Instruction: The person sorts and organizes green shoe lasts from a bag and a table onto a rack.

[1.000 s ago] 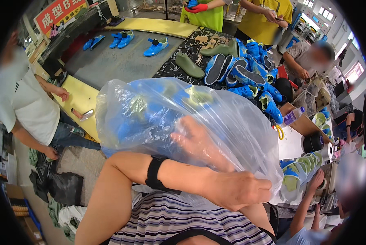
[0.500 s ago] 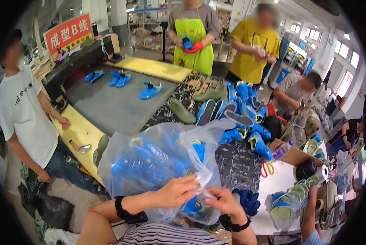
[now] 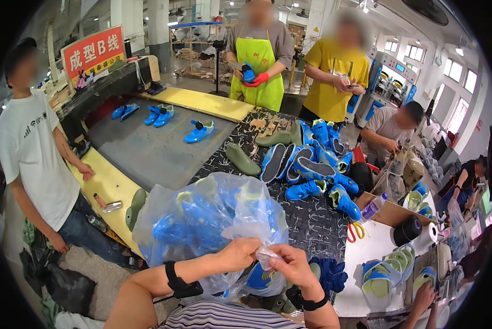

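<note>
In front of me a clear plastic bag (image 3: 207,211) bulges with blue shoes, blurred through its film. My left hand (image 3: 237,255) pinches the gathered plastic at the bag's near right side. Close beside it, my right hand (image 3: 292,263) grips the twisted end of the same plastic between thumb and fingers. A blue shoe (image 3: 259,278) shows just below my hands, partly behind the film. Beyond the bag, to the right, lies a heap of blue shoes (image 3: 311,167) with dark soles. Green shoe lasts (image 3: 242,159) rest at the heap's left.
Blue shoes (image 3: 199,131) stand on a grey conveyor belt (image 3: 147,142) at the far left. On the white table (image 3: 355,290) are scissors (image 3: 355,232), a purple bottle (image 3: 375,206), a black thread cone (image 3: 409,230) and shoe uppers (image 3: 376,279). Several people stand or work around.
The loose plastic that stood up at the bag's right is now drawn down and bunched between my hands. My right hand has moved slightly left and up. A neighbour's hand at lower right has shifted down.
</note>
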Motion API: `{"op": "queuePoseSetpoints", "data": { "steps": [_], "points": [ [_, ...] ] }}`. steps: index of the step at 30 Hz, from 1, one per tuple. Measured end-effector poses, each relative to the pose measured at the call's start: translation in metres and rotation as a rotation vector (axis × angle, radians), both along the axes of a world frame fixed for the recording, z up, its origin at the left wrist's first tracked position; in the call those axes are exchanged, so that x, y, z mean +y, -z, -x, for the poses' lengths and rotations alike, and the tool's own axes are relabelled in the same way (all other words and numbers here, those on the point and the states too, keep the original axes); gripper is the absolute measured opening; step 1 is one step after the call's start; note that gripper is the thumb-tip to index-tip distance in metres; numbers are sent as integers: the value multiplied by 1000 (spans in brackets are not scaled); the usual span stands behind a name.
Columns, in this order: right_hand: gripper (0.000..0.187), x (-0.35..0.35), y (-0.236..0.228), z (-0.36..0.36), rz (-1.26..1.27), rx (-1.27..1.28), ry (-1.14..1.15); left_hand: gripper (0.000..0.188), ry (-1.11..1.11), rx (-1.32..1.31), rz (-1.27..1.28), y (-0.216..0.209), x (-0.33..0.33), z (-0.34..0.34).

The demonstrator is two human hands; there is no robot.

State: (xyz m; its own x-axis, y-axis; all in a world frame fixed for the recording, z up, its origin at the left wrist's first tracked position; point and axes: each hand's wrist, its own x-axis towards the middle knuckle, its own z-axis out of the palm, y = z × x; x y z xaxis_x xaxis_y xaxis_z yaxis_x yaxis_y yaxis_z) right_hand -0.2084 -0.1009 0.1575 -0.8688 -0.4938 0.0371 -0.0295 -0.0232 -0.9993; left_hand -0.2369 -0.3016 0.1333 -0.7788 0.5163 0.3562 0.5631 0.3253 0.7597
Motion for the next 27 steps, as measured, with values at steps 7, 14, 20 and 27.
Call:
{"op": "queuePoseSetpoints", "data": {
  "steps": [7, 14, 20, 27],
  "points": [
    [43, 20, 30, -15, 105, -8, 98, 5, 31, 47, -71, -3, -6, 6],
    [53, 23, 34, -26, -85, 13, 94, 14, 37, -67, -47, -18, -7, 8],
    [54, 17, 33, -23, -240, 108, 45, 12, 12, -70, -64, -17, -3, 9],
    [62, 14, 40, -24, -199, 99, 65, 12, 7, -70, -68, -14, -5, 10]
  ]
}}
